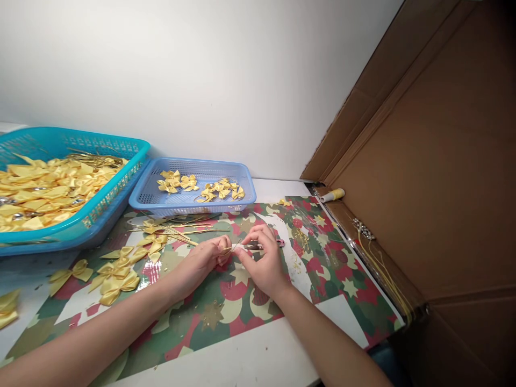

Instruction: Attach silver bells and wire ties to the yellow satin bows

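Note:
My left hand (212,252) is closed in a pinch around a thin gold cord (237,244) over the middle of the patterned sheet. From the right, my right hand (264,260) meets it, thumb and forefinger pinching the cord's free end. Part of a tool with a pinkish end (281,243) shows behind my right hand; the rest is hidden, so its kind is unclear. Beside my left hand lies a loose bundle of gold cords (177,232). Several yellow satin bows (119,279) are spread to the left of it.
A turquoise basket (139,148) heaped with yellow bows and gold cords stands at left. Next to it, a blue basket (193,206) holds several bows. Cardboard (427,161) walls the right side, with a small roll (332,195) and hanging cords (382,271) by the table edge.

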Motion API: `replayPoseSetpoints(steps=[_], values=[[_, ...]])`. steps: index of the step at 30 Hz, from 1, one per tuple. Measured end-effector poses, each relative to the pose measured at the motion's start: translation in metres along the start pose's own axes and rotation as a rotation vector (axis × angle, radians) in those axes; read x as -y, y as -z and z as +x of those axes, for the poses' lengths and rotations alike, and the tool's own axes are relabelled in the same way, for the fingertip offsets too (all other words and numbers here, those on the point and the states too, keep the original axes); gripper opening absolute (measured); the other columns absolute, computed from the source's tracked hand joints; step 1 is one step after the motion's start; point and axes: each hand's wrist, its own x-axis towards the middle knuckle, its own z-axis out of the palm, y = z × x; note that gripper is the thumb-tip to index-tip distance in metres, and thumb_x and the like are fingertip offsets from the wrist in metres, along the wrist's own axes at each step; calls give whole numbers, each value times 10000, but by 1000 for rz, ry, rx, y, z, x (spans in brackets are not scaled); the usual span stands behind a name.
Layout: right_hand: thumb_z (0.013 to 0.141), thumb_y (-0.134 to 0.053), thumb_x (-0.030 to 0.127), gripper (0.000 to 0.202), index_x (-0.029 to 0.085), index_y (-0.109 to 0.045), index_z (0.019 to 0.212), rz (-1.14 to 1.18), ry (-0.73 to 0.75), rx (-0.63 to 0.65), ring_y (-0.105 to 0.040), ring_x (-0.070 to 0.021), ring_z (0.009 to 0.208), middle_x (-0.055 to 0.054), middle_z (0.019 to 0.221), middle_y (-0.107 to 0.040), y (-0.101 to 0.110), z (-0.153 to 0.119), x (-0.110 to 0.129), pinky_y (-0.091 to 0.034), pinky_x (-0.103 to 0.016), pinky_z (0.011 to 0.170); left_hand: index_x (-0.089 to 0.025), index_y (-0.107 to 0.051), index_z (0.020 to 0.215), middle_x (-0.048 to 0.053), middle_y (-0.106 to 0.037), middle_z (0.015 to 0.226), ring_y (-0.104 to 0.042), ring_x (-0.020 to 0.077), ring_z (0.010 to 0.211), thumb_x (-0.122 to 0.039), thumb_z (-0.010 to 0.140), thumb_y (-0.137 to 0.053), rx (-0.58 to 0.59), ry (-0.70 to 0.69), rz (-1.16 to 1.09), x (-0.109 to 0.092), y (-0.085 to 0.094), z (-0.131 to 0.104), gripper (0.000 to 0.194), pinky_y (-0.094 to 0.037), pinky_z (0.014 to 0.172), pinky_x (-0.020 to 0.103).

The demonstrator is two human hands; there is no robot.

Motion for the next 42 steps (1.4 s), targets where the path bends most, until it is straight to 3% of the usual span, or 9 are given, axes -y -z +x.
replayPoseSetpoints(steps=[4, 11, 13, 15, 17, 25, 30, 35, 42], values=[[762, -748, 162, 129, 235, -648, 798, -79, 108, 30, -563, -219, 929, -31, 908, -590, 1, 0, 3, -486, -379, 844, -225, -400, 588, -26, -354, 672, -294, 158, 610, -245, 695, -511, -9, 3, -1, 0, 0, 1, 154, -327, 560, 277], [851, -679, 133, 114, 231, -665, 793, -121, 109, 70, -548, -209, 929, -30, 902, -596, 1, 1, -2, -456, -360, 830, -212, -427, 622, -46, -311, 637, -241, 140, 588, -282, 756, -573, -7, 33, -11, 2, 2, 0, 210, -257, 533, 261], [861, -659, 139, 113, 228, -653, 791, -123, 93, 52, -547, -209, 934, -28, 908, -596, 5, 4, -4, -445, -363, 852, -214, -532, 764, -61, -301, 635, -217, 129, 567, -342, 806, -587, -24, 36, -48, 2, 1, -1, 146, -234, 518, 252], [864, -645, 156, 107, 229, -645, 786, -107, 57, 31, -549, -211, 943, -28, 916, -593, 9, 7, -6, -440, -368, 875, -231, -574, 982, -70, -328, 657, -219, 117, 554, -386, 823, -609, -57, 35, -110, 1, 0, -1, 225, -229, 509, 240], [860, -639, 168, 102, 229, -642, 778, -85, 23, 28, -551, -214, 955, -31, 924, -592, 12, 10, -9, -438, -369, 885, -235, -563, 1065, -72, -352, 672, -238, 107, 550, -375, 805, -638, -81, 38, -166, 2, 0, -1, 305, -237, 506, 231], [837, -621, 212, 62, 220, -623, 776, -69, 6, 53, -551, -218, 972, -36, 916, -590, 13, 11, -9, -422, -376, 915, -226, -551, 979, -76, -394, 687, -282, 80, 522, -204, 710, -612, -112, 54, -216, 1, 0, 2, 277, -291, 509, 221], [840, -597, 306, 147, 212, -620, 950, 84, -163, 93, -585, -220, 991, -60, 1034, -633, 14, 11, -6, -476, -335, 804, -222, -542, 973, -74, -375, 664, -276, 88, 517, -170, 705, -573, -105, 36, -197, 2, 0, 1, 275, -280, 501, 228], [835, -629, 359, 212, 207, -604, 981, 261, -383, 306, -643, -175, 842, -39, 966, -692, -1, 9, -4, -492, -290, 711, -234, -524, 1004, -53, -427, 743, -355, 109, 586, -202, 738, -551, -93, 21, -77, 4, -1, -2, 269, -329, 554, 242], [733, -722, 286, 223, 211, -557, 863, 212, -604, 284, -610, -129, 613, 25, 736, -684, -14, 10, 4, -433, -243, 579, -280, -472, 1121, 3, -513, 994, -510, 194, 897, -332, 823, -510, -64, -2, 142, 6, -3, -4, 305, -429, 763, 311]])
